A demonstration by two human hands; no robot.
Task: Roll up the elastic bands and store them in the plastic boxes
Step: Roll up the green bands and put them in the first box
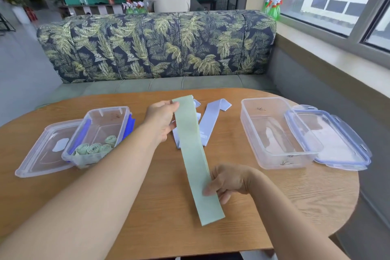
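Note:
A long pale green elastic band (194,154) stretches flat over the middle of the wooden table (147,217). My left hand (162,120) pinches its far end, and my right hand (228,181) pinches it near the close end. Under its far part lie several white elastic bands (211,120), unrolled. On the left stands a clear plastic box (118,116) holding several rolled green bands (95,148). Another clear plastic box (259,131) on the right holds no bands.
A clear lid (38,160) lies left of the left box. A blue-rimmed lid (337,139) leans against the right box. A leaf-patterned sofa (158,46) runs behind the table, a person sits beyond it, and a window ledge runs along the right.

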